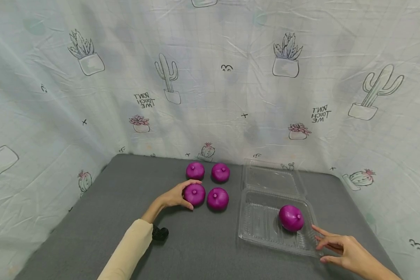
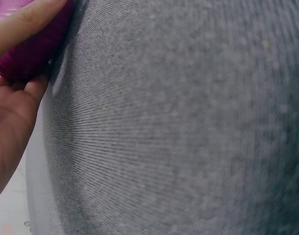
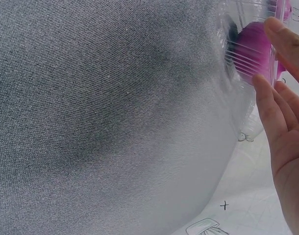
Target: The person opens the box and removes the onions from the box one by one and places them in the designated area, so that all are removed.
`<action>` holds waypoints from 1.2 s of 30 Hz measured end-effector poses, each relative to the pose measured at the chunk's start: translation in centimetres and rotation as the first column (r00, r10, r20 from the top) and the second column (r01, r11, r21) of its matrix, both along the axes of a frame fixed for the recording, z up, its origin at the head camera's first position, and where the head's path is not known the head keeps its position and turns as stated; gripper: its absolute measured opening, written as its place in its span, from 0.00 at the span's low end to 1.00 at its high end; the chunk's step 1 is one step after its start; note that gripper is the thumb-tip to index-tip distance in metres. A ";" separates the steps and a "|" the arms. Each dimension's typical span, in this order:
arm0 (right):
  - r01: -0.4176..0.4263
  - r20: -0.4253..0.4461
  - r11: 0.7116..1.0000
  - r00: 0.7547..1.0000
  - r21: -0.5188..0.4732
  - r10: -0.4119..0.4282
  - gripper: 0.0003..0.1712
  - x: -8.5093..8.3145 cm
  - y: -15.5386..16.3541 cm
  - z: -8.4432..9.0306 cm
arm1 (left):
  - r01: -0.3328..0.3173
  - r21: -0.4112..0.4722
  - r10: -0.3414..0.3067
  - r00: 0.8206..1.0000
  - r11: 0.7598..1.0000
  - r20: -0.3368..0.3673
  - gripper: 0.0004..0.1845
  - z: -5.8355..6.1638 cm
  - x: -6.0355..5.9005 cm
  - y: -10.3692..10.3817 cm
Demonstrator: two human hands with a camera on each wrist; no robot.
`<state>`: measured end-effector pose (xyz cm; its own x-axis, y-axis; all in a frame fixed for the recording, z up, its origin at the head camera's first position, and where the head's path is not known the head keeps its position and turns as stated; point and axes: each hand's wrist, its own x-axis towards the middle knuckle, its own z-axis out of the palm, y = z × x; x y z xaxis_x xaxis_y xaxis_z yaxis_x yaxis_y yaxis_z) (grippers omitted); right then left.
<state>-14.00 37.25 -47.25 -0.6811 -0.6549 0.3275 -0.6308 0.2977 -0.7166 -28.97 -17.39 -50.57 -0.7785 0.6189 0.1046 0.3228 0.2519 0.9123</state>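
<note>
Four round purple onions stand in a loose square left of the clear plastic clamshell box (image 1: 259,238). The front left onion (image 1: 194,195) is in the grip of my left hand (image 1: 176,195), thumb on its near side and fingers round the far side. In the left wrist view this onion (image 2: 27,58) shows between thumb and fingers, low over the cloth. Inside the box's base lies another onion (image 1: 291,218), tilted with its stem to the right. My right hand (image 1: 346,249) is at the box's right edge, fingers loosely bent, thumb apart from them, nothing between.
Beside the held onion are the front right onion (image 1: 217,198), the back left onion (image 1: 195,171) and the back right onion (image 1: 220,172). The box's lid (image 1: 273,177) lies folded back. A grey cloth (image 1: 196,249) covers the table; a printed curtain (image 1: 210,85) hangs behind.
</note>
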 end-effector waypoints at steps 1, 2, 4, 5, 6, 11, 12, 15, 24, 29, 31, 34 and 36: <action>0.002 0.001 1.000 1.000 0.003 -0.002 0.15 0.0 0.0 0.0 | 0.000 -0.001 0.000 1.000 1.000 -0.001 0.48 0.1 0.0 0.0; 0.003 0.003 1.000 1.000 0.003 -0.003 0.15 0.0 0.0 0.0 | 0.000 0.000 0.000 1.000 1.000 -0.002 0.48 0.1 0.1 0.0; 0.008 0.004 1.000 1.000 0.007 -0.008 0.15 0.0 0.0 0.0 | 0.005 0.003 -0.005 1.000 1.000 -0.001 0.48 0.1 0.1 0.1; 0.009 0.006 1.000 1.000 0.009 -0.009 0.15 0.0 0.0 0.0 | 0.007 0.005 -0.007 1.000 1.000 -0.003 0.48 0.1 0.1 0.1; 0.013 0.006 1.000 1.000 0.012 -0.013 0.15 0.0 0.0 0.1 | 0.009 0.006 -0.009 1.000 1.000 -0.004 0.48 0.0 0.1 0.1; 0.023 -0.005 1.000 1.000 0.020 -0.023 0.15 0.0 0.0 0.0 | 0.009 0.006 -0.009 1.000 1.000 -0.010 0.48 -0.1 0.0 0.1; 0.023 -0.009 1.000 1.000 0.018 -0.023 0.15 0.0 0.0 0.0 | 0.007 0.006 -0.007 1.000 1.000 -0.007 0.48 0.0 0.0 0.1; 0.019 -0.009 1.000 1.000 0.013 -0.019 0.15 0.0 0.1 -0.1 | 0.011 0.009 -0.011 1.000 1.000 0.002 0.48 -0.2 0.0 0.2; 0.009 -0.005 1.000 1.000 -0.001 -0.009 0.15 0.0 0.0 -0.1 | 0.023 0.036 -0.023 1.000 0.999 0.009 0.48 -0.6 0.1 0.3; -0.003 -0.009 1.000 1.000 -0.001 0.003 0.15 0.0 -0.1 -0.1 | 0.004 0.019 -0.005 0.999 1.000 0.044 0.47 -0.6 0.2 0.2; -0.007 -0.012 1.000 1.000 -0.002 0.007 0.15 0.0 -0.1 -0.1 | -0.001 0.011 0.001 0.999 1.000 0.048 0.47 -0.6 0.2 0.2; -0.020 -0.006 1.000 1.000 -0.014 0.020 0.15 0.0 -0.1 -0.2 | -0.022 0.005 0.022 0.999 1.000 0.040 0.47 -0.4 0.3 0.0; -0.010 -0.013 1.000 1.000 -0.010 0.010 0.16 0.1 -0.1 -0.1 | -0.038 0.001 0.038 0.998 0.999 0.041 0.47 -0.3 0.3 -0.1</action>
<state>-13.94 37.11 -47.38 -0.6702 -0.6582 0.3430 -0.6431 0.2842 -0.7111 -28.65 -17.53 -50.89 -0.8053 0.5883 0.0735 0.2755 0.2616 0.9250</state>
